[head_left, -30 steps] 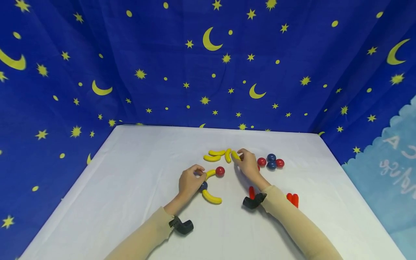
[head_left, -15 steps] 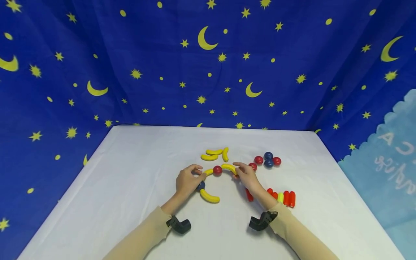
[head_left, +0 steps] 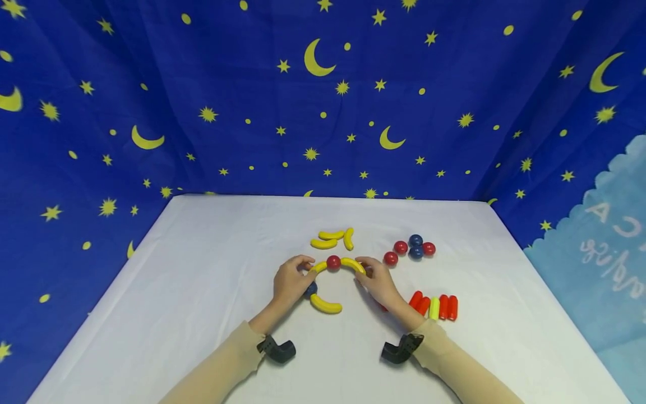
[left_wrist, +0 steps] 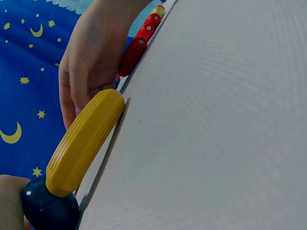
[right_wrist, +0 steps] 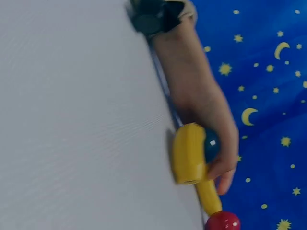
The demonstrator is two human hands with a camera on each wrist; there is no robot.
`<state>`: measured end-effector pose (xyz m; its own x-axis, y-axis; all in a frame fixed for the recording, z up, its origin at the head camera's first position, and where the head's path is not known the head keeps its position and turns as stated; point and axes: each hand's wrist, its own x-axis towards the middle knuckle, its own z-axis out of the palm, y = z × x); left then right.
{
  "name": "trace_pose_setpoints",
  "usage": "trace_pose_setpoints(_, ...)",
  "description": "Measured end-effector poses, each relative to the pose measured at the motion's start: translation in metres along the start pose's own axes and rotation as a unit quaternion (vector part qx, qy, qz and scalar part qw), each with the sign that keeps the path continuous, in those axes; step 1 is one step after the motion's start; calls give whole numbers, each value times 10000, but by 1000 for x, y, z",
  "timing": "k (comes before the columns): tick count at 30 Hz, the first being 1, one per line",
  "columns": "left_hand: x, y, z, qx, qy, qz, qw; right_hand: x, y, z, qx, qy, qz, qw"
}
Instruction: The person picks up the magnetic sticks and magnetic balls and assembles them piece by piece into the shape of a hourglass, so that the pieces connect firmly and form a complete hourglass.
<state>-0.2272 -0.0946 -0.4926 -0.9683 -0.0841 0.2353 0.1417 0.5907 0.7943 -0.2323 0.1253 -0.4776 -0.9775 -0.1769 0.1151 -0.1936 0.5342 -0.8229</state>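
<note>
My left hand point(head_left: 291, 280) pinches a curved yellow rod point(head_left: 319, 266) between thumb and fingers. Below it, a blue ball point(head_left: 310, 289) sits at the rod's lower end, and a lower curved yellow rod point(head_left: 326, 304) joins that ball. A red ball point(head_left: 333, 262) caps the arc between the left rod and another curved yellow rod point(head_left: 351, 264). My right hand point(head_left: 378, 280) grips this right-hand rod near its outer end. The left wrist view shows the lower rod point(left_wrist: 86, 143) against the blue ball point(left_wrist: 50, 206). In the right wrist view, the left hand point(right_wrist: 216, 115) reaches behind the blue ball point(right_wrist: 211, 146).
Behind the arc lie loose curved yellow rods point(head_left: 324, 244). Red balls point(head_left: 401, 247) and blue balls point(head_left: 416, 253) cluster at the back right. Several straight red rods point(head_left: 444, 307) and a yellow-green one point(head_left: 434, 308) lie beside my right forearm on the white table point(head_left: 227, 241).
My right hand has brought a curved yellow rod from the back group toward me and against the red ball's right side. My left hand stays at its rod.
</note>
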Motion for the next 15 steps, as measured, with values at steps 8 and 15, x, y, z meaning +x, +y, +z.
trace_pose_setpoints(8, 1, 1, 3, -848, -1127, 778, 9869, -1, 0, 0, -597, 313, -488, 9965)
trace_pose_setpoints(15, 0, -2, 2, -1195, -2003, 1148, 9656, 4, 1, -20, -1349, 1453, -696, 9777)
